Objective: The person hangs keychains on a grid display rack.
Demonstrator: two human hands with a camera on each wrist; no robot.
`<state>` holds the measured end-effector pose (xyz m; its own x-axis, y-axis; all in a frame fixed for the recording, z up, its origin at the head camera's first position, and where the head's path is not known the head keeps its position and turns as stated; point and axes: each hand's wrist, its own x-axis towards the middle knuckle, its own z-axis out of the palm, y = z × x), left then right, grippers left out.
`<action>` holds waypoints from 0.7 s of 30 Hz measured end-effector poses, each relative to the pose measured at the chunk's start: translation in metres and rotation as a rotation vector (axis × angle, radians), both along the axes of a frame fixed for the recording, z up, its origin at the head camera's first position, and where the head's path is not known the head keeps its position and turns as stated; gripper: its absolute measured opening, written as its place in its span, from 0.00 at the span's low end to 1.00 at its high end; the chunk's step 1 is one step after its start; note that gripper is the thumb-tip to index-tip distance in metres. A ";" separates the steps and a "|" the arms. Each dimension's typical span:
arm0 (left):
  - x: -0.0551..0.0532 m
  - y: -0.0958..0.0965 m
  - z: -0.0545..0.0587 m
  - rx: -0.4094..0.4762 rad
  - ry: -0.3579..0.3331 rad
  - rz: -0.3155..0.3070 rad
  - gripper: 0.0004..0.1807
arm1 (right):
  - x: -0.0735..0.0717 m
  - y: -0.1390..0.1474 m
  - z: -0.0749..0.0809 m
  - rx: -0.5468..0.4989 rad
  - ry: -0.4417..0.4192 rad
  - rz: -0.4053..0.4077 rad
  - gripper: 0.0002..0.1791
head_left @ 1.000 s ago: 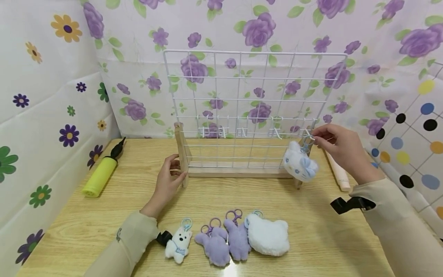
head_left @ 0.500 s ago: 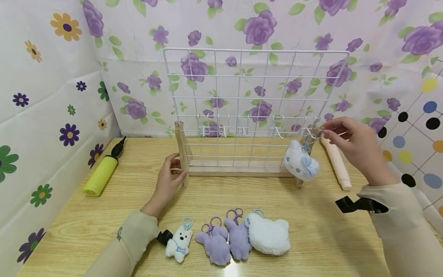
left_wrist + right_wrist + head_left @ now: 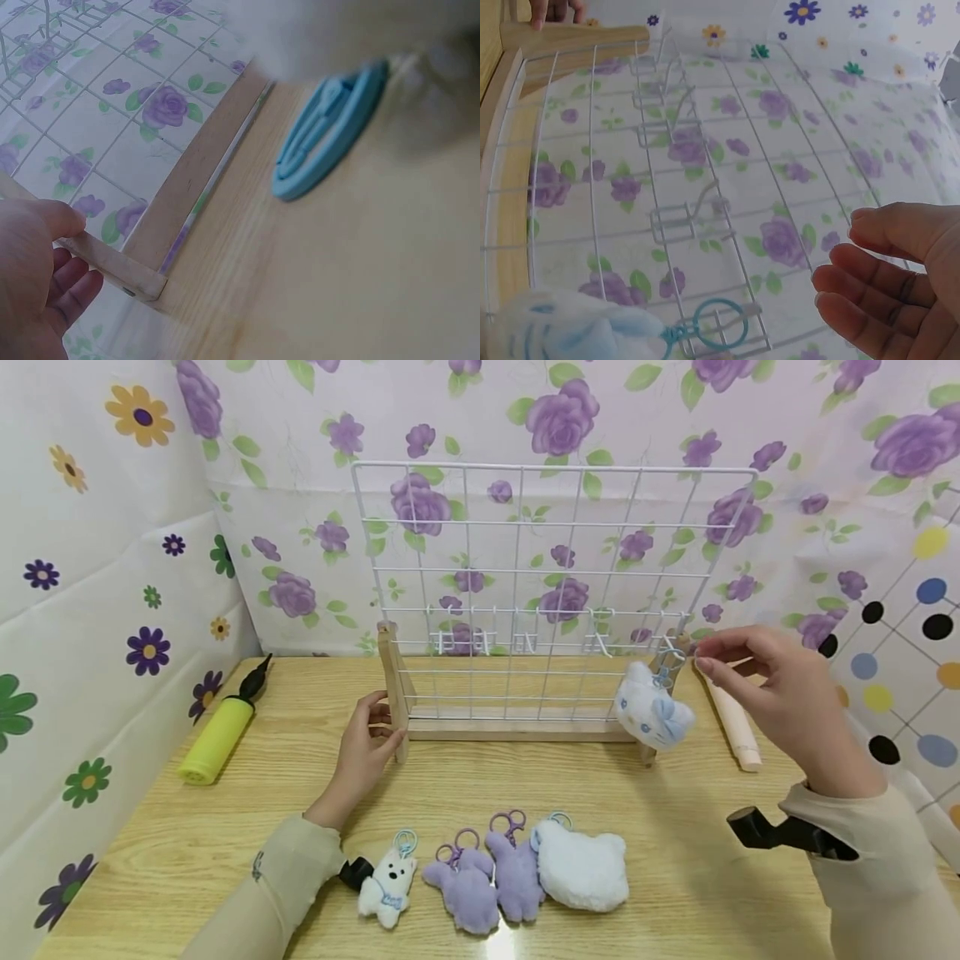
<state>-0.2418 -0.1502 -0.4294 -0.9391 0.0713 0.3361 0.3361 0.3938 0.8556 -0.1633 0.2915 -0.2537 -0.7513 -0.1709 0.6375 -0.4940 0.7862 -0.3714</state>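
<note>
Made as a white plush cat (image 3: 647, 708) with blue eyes and bow; hangs tilted by a blue ring (image 3: 696, 322), apparently looped round a hook (image 3: 758, 308), at the right end of a white wire rack (image 3: 517, 737) on wooden legs (image 3: 388, 660).

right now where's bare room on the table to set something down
Bare table shows between the yellow air pump and the left hand, between the wire rack and the purple plush keychains, and right of the large white plush. It's crowded where those three bunch.
</note>
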 end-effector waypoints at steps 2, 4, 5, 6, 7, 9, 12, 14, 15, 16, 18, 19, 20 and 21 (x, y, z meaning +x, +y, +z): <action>0.000 0.000 0.000 0.002 0.002 -0.002 0.33 | 0.003 -0.004 -0.003 0.013 0.029 0.040 0.09; -0.001 -0.001 -0.001 0.005 0.002 -0.003 0.33 | 0.007 -0.009 -0.007 0.017 0.034 0.072 0.10; -0.001 -0.001 -0.001 0.007 0.003 -0.004 0.33 | 0.009 -0.011 -0.009 0.018 0.034 0.085 0.11; -0.001 -0.001 -0.001 0.010 0.004 -0.004 0.33 | 0.011 -0.012 -0.011 0.017 0.034 0.098 0.11; -0.001 0.000 -0.001 0.012 0.006 -0.005 0.33 | 0.012 -0.013 -0.014 0.023 0.040 0.114 0.12; -0.001 0.000 -0.001 0.014 0.009 -0.006 0.33 | 0.016 -0.016 -0.019 0.032 0.038 0.142 0.14; -0.001 0.000 0.000 0.011 0.016 -0.003 0.34 | 0.020 -0.020 -0.030 0.055 0.027 0.183 0.16; -0.001 0.000 0.000 0.007 0.018 -0.001 0.34 | 0.023 -0.023 -0.039 0.063 0.012 0.202 0.17; -0.001 0.000 0.000 0.005 0.020 -0.001 0.34 | 0.023 -0.025 -0.044 0.064 -0.001 0.214 0.17; -0.001 0.000 0.000 0.003 0.021 0.000 0.34 | 0.024 -0.026 -0.049 0.066 -0.015 0.224 0.17; 0.000 -0.001 0.000 0.001 0.024 0.001 0.34 | 0.024 -0.029 -0.059 0.058 -0.038 0.246 0.17; 0.000 -0.001 0.000 0.000 0.027 0.000 0.34 | 0.024 -0.031 -0.063 0.056 -0.054 0.255 0.17; 0.000 -0.001 -0.001 0.000 0.029 -0.001 0.34 | 0.024 -0.032 -0.068 0.051 -0.074 0.264 0.17; 0.000 -0.001 -0.001 0.000 0.031 -0.001 0.34 | 0.024 -0.033 -0.072 0.049 -0.093 0.274 0.17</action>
<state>-0.2417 -0.1513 -0.4305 -0.9283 0.0727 0.3647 0.3627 0.3936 0.8447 -0.1390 0.2586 -0.3254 -0.7276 -0.4049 0.5538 -0.6561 0.6463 -0.3896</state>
